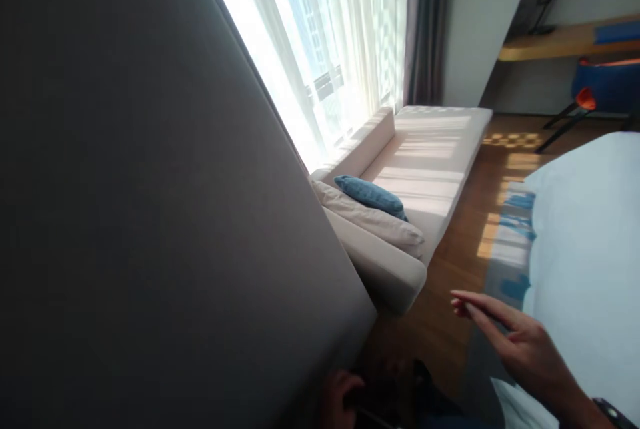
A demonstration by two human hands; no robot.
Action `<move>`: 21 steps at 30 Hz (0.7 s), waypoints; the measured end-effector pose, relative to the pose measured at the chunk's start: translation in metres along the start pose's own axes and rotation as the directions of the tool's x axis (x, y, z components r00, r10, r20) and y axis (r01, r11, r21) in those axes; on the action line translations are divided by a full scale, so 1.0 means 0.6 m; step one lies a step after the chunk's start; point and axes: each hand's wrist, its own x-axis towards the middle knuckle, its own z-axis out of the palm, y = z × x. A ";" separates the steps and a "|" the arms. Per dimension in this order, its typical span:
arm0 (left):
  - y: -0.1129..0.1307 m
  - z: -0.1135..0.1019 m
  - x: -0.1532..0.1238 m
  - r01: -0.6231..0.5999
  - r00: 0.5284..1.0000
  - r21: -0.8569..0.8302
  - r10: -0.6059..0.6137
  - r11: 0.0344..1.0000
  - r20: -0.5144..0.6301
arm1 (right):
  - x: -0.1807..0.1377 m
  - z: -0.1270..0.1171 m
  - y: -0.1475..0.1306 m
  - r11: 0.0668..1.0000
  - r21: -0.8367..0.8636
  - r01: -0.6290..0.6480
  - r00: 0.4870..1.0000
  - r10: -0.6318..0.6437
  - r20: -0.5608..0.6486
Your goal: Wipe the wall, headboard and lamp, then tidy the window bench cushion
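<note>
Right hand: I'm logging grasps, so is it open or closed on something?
Open. The right hand hangs in the air with fingers stretched out, holding nothing, above the wood floor.

We see a matt grey cloth panel (pixel 150 215), smooth beige sofa (pixel 410 169) upholstery, and glossy wooden floor (pixel 465 242).
</note>
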 end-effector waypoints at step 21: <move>0.618 0.081 0.337 0.131 0.978 -0.950 0.119 0.285 0.170 | 0.225 -0.195 0.240 0.937 0.293 -0.189 0.969 0.131 0.209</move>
